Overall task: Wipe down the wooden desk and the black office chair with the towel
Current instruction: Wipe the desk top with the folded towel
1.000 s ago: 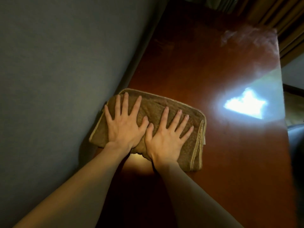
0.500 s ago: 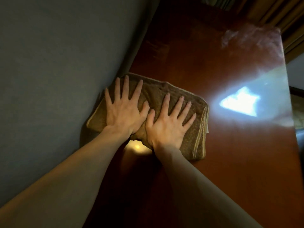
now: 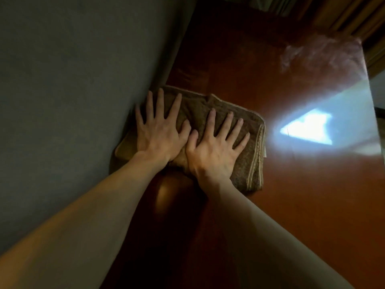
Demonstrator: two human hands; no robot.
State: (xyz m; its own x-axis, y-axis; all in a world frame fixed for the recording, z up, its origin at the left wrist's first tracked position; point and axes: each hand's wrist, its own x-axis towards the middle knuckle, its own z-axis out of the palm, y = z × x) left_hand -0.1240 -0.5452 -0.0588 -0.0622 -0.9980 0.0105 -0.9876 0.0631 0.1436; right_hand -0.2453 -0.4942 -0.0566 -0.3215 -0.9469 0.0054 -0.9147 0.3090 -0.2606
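Seen from above, a folded brown terry towel with pale tan edging (image 3: 248,147) lies flat on a glossy reddish-brown wooden desk (image 3: 291,195). Its left edge sits against a plain grey wall (image 3: 73,90) that runs along the left side of the desk.

Both bare forearms reach in from the bottom of the view. The left hand (image 3: 158,132) lies palm down on the left part of the towel, fingers straight and spread wide, the little finger close to the wall. The right hand (image 3: 214,151) lies palm down just beside it on the middle of the towel, fingers also straight and fanned apart. The two thumbs are nearly touching.

A bright, whitish patch of reflected light (image 3: 306,130) shines on the desk surface to the right of the towel. Brown pleated curtains (image 3: 343,15) hang beyond the desk's far right corner.
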